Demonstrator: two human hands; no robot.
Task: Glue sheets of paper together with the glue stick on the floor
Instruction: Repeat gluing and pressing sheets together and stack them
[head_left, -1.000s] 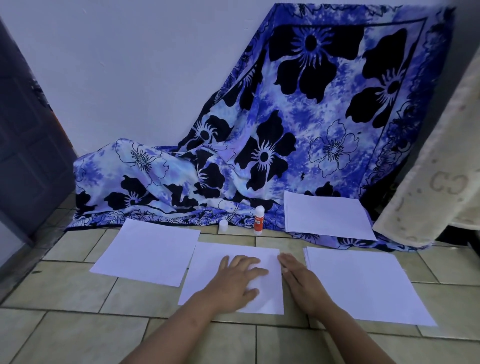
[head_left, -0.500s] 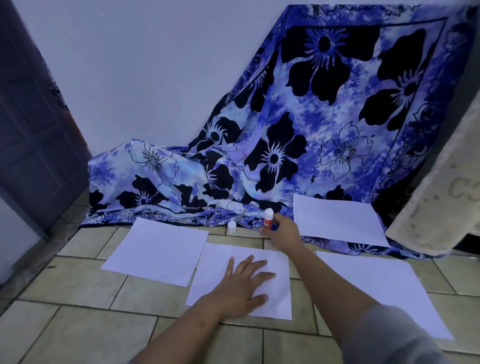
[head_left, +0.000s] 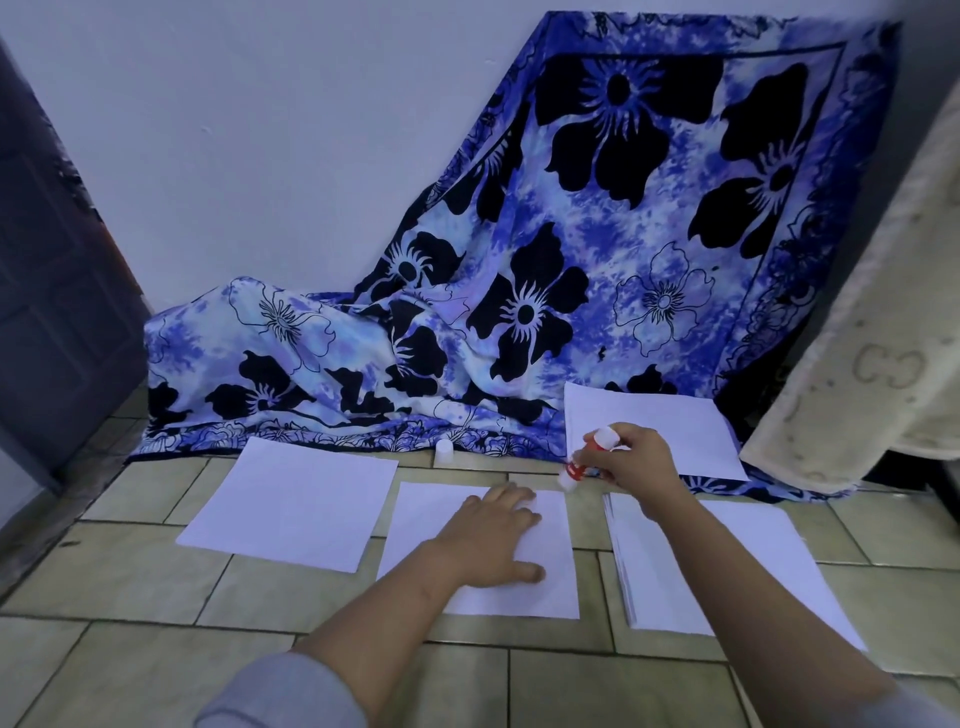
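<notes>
white wall (head_left: 260, 156) | beige tiled floor (head_left: 130, 597) | dark door (head_left: 47, 312) left | blue floral cloth (head_left: 597, 260) draped

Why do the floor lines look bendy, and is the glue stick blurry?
Head view: the wide lens bows the floor tiles toward the edges; same view, the light is dim and bluish, with no glare; the glue stick in the right hand looks slightly smeared.

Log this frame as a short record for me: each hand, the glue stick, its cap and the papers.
left hand: flat, pressing on the middle sheet
right hand: holds the glue stick tilted, tip down near that sheet's far right corner
cap: off, standing on the tiled floor by the floral cloth
other paper: left sheet; right stack; far sheet lying on the cloth
</notes>
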